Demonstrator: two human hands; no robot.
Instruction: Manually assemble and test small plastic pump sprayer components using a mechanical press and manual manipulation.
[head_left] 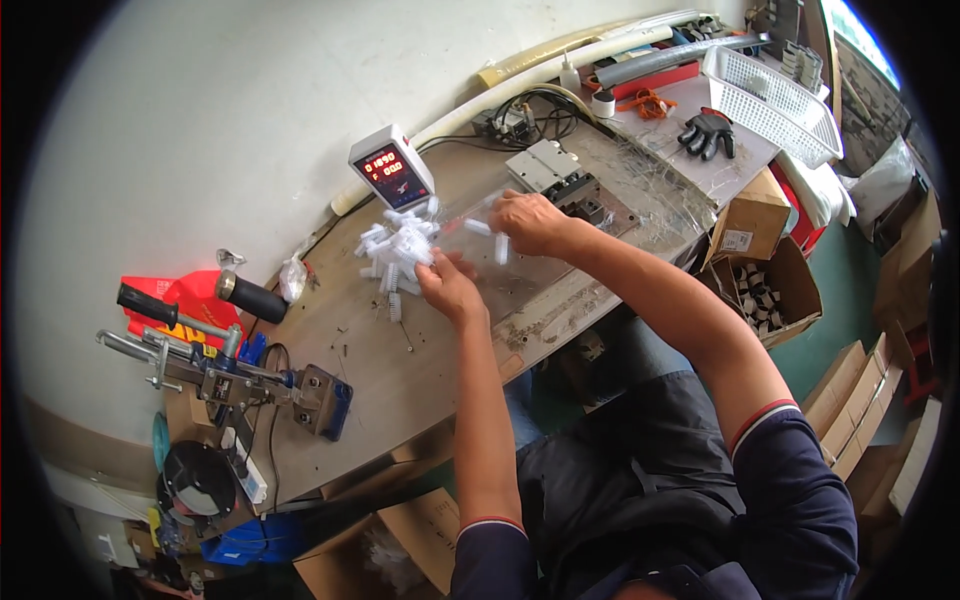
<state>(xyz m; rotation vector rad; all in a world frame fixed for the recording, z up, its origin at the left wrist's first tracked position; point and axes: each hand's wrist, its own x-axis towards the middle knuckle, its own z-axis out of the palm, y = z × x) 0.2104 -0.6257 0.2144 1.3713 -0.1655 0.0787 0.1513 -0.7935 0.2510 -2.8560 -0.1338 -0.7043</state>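
- Between your two hands, on the wooden workbench [420,370], lies the pile of small white plastic parts [395,250], just ahead of your left hand and to the left of your right hand.
- Your left hand [447,285] rests at the near edge of the pile, fingers curled narrow against the nearest pieces; whether it pinches one cannot be told.
- Your right hand [530,222] hovers just right of the pile, fingers bent around what looks like a clear plastic bag [478,225] with a few white pieces at it; the grip itself is blurred.
- Judged step: sorting or gathering parts from the pile, with the work only partly through, since most pieces remain heaped.
- Judged next move: it calls for a fine pinch on single pieces and a steady right hand, because the parts are light and scatter easily.
- Beyond the pile, away from you, stands a white digital readout box [392,168] with red figures.
- Past your right hand sits a grey metal fixture [560,175].
- Well to the left of your left hand is a lever press tool [215,370] with a black handle.
- Far right: a white basket [770,95], a black glove [708,130] and open cartons [765,285].
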